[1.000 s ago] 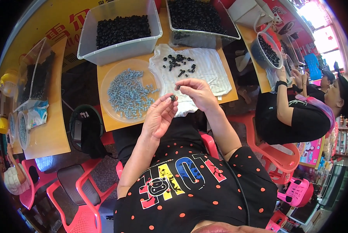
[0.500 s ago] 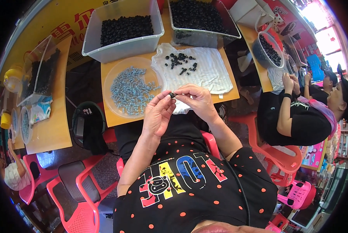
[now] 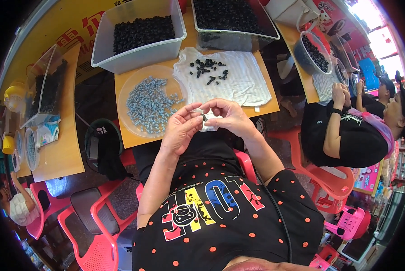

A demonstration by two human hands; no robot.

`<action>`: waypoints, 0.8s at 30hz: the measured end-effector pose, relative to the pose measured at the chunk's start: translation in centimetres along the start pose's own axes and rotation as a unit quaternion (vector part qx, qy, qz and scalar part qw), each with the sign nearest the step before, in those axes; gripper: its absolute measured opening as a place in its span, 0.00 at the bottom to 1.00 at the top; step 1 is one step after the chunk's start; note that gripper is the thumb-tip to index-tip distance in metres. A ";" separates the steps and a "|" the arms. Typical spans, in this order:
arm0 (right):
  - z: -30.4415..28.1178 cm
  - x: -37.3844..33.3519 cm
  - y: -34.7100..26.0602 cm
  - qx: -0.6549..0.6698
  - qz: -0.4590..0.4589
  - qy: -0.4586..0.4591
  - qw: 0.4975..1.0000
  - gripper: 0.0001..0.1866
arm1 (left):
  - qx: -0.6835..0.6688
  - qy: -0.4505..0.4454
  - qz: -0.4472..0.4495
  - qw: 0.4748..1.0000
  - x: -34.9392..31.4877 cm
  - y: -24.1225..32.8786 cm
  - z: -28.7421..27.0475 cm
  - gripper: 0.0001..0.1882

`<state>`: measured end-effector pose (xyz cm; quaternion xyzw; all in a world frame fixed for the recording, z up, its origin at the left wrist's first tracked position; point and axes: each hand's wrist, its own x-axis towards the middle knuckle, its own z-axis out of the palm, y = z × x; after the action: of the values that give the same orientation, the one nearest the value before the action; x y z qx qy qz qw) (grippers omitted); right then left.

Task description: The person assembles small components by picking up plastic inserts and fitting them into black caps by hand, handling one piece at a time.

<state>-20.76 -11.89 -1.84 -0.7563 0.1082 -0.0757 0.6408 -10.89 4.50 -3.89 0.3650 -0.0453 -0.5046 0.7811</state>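
Observation:
My left hand (image 3: 180,131) and my right hand (image 3: 231,118) meet just off the near edge of the table. Between their fingertips is a small dark part (image 3: 204,117), mostly covered, gripped from both sides with thumbs and curled fingers. Beyond them a white striped cloth (image 3: 250,92) lies on the table, with several loose black round parts (image 3: 207,66) scattered over it. To the left of the cloth, partly against it, a round clear tray (image 3: 126,122) holds a heap of small bluish metal springs (image 3: 150,101).
Two big clear bins (image 3: 139,58) (image 3: 231,36) of black parts stand at the table's back. A co-worker (image 3: 347,135) sits at the right table near a round tub (image 3: 324,67). Red chairs (image 3: 94,253) stand at left, beside another table (image 3: 60,153).
My fingers have shifted around the small dark part: the right thumb and forefinger are wider apart and the part sits slightly lower. The view has moved a little.

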 end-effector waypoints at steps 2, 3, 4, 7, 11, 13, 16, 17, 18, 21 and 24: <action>-0.8 0.1 0.5 0.037 0.026 -0.092 0.995 0.16 | 0.002 -0.010 -0.025 1.000 0.0 0.0 -0.3 0.24; -0.8 0.2 1.0 0.038 0.026 -0.091 0.995 0.16 | 0.002 -0.021 -0.048 0.999 0.1 0.0 -0.3 0.28; -0.5 0.2 1.6 0.063 -0.003 -0.099 0.993 0.16 | 0.002 -0.015 -0.063 0.998 0.1 0.0 -0.3 0.32; -0.5 -0.1 2.2 0.074 -0.030 -0.110 0.991 0.15 | 0.008 -0.006 -0.077 0.997 0.3 -0.4 -0.6 0.31; -0.2 -0.8 2.2 0.059 -0.039 -0.094 0.993 0.11 | 0.019 -0.008 -0.099 0.995 0.4 -0.9 -0.9 0.31; -0.1 -1.2 2.2 0.037 -0.003 -0.074 0.997 0.11 | 0.012 -0.003 -0.117 0.993 0.4 -1.2 -0.9 0.29; 0.0 -1.3 2.4 0.035 0.000 -0.061 0.998 0.14 | -0.023 0.029 -0.127 0.991 0.4 -1.2 -0.3 0.27; -0.1 -1.3 2.2 0.037 0.000 -0.059 0.998 0.14 | -0.021 0.029 -0.130 0.991 0.5 -1.2 -0.4 0.27; -0.3 -1.1 1.6 0.005 -0.023 -0.053 0.998 0.17 | -0.013 0.029 -0.117 0.993 0.7 -1.2 -0.5 0.25; -0.9 -1.0 -2.7 -0.001 -0.156 -0.067 0.986 0.20 | -0.013 0.002 -0.051 0.999 1.6 0.9 -0.7 0.23; -1.7 -2.6 -9.2 0.233 -0.245 -0.177 0.924 0.26 | 0.069 0.018 0.026 0.997 3.2 5.6 -1.0 0.14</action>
<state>-23.15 -11.43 7.58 -0.5897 -0.2167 -0.1184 0.7690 -4.69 3.70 -2.12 0.4258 -0.0756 -0.4729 0.7677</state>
